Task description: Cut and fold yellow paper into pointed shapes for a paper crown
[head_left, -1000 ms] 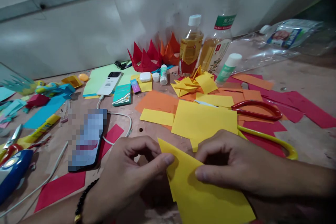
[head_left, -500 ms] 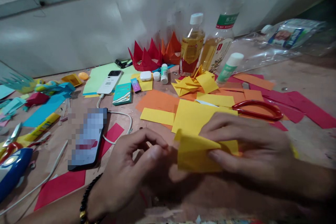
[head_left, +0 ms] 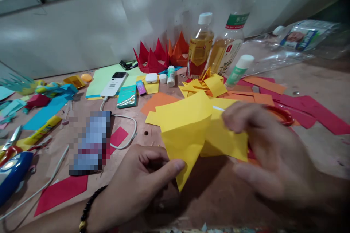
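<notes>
My left hand (head_left: 147, 178) pinches the lower corner of a creased sheet of yellow paper (head_left: 186, 131) between thumb and fingers. The sheet stands tilted above the table, its upper part bent back along a fold. To its right, my right hand (head_left: 268, 149) is off the paper, thumb and fingers spread apart with nothing between them. Behind the raised sheet lies another yellow sheet (head_left: 226, 138), partly covered by it and by my right fingers. Folded yellow paper pieces (head_left: 216, 85) are heaped just beyond.
A red crown (head_left: 151, 58) and an orange crown (head_left: 179, 52) stand by the wall. Two drink bottles (head_left: 200, 49) and a glue stick (head_left: 239, 71) are at the back. A phone (head_left: 93, 142) with a white cable, a blue tool (head_left: 15, 174) and scissors (head_left: 12, 145) lie left.
The yellow paper has passed from my right hand to my left and now shows opened out and raised. My right hand has let go and moved right, its fingers parting.
</notes>
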Demonstrator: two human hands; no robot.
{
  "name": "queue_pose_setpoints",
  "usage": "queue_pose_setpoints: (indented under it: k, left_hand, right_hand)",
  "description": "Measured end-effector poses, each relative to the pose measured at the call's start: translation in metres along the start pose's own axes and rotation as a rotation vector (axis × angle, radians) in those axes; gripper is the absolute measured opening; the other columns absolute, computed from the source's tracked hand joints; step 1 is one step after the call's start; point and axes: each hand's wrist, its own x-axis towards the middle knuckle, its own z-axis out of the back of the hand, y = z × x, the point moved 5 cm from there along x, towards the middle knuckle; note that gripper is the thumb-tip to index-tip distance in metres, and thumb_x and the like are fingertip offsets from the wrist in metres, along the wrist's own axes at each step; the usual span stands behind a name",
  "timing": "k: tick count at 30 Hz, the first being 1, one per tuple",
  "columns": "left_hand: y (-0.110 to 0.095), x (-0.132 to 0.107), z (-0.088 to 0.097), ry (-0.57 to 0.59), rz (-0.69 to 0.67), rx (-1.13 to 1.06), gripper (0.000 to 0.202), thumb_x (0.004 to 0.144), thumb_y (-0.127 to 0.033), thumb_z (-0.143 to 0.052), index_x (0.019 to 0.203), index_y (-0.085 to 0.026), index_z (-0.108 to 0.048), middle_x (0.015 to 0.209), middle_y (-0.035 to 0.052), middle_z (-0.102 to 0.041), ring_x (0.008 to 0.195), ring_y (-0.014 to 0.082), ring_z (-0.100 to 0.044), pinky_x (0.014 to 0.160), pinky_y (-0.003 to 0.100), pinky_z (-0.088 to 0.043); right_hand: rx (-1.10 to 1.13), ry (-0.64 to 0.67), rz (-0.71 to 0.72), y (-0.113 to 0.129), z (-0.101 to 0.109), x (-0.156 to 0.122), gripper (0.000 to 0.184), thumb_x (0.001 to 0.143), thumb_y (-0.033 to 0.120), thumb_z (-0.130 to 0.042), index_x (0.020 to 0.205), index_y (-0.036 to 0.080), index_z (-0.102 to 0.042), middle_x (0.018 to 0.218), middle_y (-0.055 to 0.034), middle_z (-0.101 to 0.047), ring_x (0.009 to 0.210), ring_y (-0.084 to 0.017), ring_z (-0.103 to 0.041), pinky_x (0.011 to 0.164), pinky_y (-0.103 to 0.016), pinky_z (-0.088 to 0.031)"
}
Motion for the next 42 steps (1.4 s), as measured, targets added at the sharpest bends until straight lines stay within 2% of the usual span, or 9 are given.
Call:
queue_pose_setpoints:
  k: [4,12,15,17,19,22,25,31,42]
  left_hand:
    - [-0.004,-0.003,-0.009,0.131,-0.013,0.050,0.044,0.099,-0.048,-0.067,0.067,-0.017,-0.069,0.060,-0.0018,-0.056,0.055,0.0093,-0.042,0.050,0.021,-0.032]
    - [-0.020,-0.004,-0.029,0.165,0.089,0.194,0.037,0.099,-0.049,-0.065,0.078,-0.020,-0.076,0.068,-0.0023,-0.067,0.062,0.0118,-0.055,0.056,0.021,-0.042]
    - [-0.043,0.007,0.011,-0.065,-0.150,0.530,0.036,0.104,-0.053,-0.061,0.098,-0.026,-0.084,0.093,-0.0023,-0.082,0.082,0.0155,-0.072,0.072,0.022,-0.052]
    - [-0.063,0.015,0.072,-0.572,-0.198,0.887,0.037,0.103,-0.056,-0.062,0.110,-0.026,-0.083,0.096,-0.0026,-0.083,0.082,0.0166,-0.072,0.076,0.025,-0.054]
    - [-0.073,0.030,0.134,-0.823,-0.143,0.993,0.042,0.107,-0.049,-0.058,0.127,-0.018,-0.077,0.105,0.0046,-0.081,0.096,0.0234,-0.073,0.093,0.036,-0.055]
    - [-0.073,0.069,0.218,-0.894,0.021,1.073,0.041,0.108,-0.046,-0.062,0.132,-0.014,-0.071,0.126,0.0113,-0.075,0.117,0.0306,-0.071,0.105,0.051,-0.056]
    - [-0.060,0.116,0.270,-0.804,0.176,1.118,0.040,0.104,-0.044,-0.072,0.134,-0.017,-0.068,0.138,0.0121,-0.069,0.123,0.0303,-0.069,0.105,0.054,-0.059]
    - [-0.038,0.172,0.300,-0.687,0.332,1.121,0.040,0.104,-0.042,-0.072,0.136,-0.018,-0.067,0.138,0.0120,-0.069,0.119,0.0293,-0.071,0.100,0.051,-0.062]
    - [-0.036,0.175,0.293,-0.710,0.387,1.045,0.038,0.104,-0.042,-0.072,0.132,-0.017,-0.068,0.132,0.0106,-0.071,0.113,0.0276,-0.073,0.096,0.048,-0.064]
  right_hand:
    - [0.701,0.423,-0.493,-0.004,-0.041,-0.003,0.042,0.089,0.054,-0.082,0.116,0.024,-0.074,0.106,-0.0069,-0.080,0.101,-0.027,-0.079,0.088,-0.038,-0.067]
    - [0.797,0.205,-0.558,-0.011,-0.039,-0.007,0.023,0.092,0.043,-0.085,0.113,0.035,-0.085,0.122,0.0002,-0.084,0.107,-0.024,-0.081,0.097,-0.034,-0.066]
    - [0.790,0.149,-0.538,-0.017,-0.032,-0.003,0.023,0.092,0.044,-0.084,0.113,0.036,-0.085,0.119,0.0010,-0.084,0.107,-0.022,-0.081,0.093,-0.030,-0.067]
    - [0.796,0.139,-0.550,-0.022,-0.032,-0.002,0.024,0.090,0.046,-0.087,0.112,0.036,-0.085,0.116,0.0004,-0.085,0.106,-0.022,-0.082,0.091,-0.029,-0.067]
    - [0.794,0.184,-0.611,-0.028,-0.037,-0.002,0.029,0.088,0.050,-0.087,0.110,0.033,-0.083,0.114,-0.0019,-0.085,0.099,-0.024,-0.083,0.082,-0.031,-0.069]
    - [0.752,0.266,-0.692,-0.033,-0.045,-0.005,0.038,0.087,0.057,-0.086,0.109,0.027,-0.081,0.111,-0.0056,-0.085,0.091,-0.026,-0.083,0.072,-0.034,-0.070]
    - [0.773,0.289,-0.697,-0.032,-0.049,-0.006,0.040,0.087,0.055,-0.086,0.112,0.024,-0.081,0.110,-0.0069,-0.085,0.090,-0.025,-0.082,0.074,-0.034,-0.069]
    - [0.780,0.288,-0.680,-0.033,-0.049,-0.005,0.038,0.085,0.049,-0.089,0.113,0.024,-0.083,0.112,-0.0079,-0.085,0.095,-0.026,-0.082,0.079,-0.035,-0.069]
    - [0.781,0.297,-0.618,-0.033,-0.048,-0.002,0.037,0.088,0.050,-0.087,0.117,0.027,-0.084,0.116,-0.0052,-0.085,0.105,-0.024,-0.081,0.088,-0.032,-0.065]
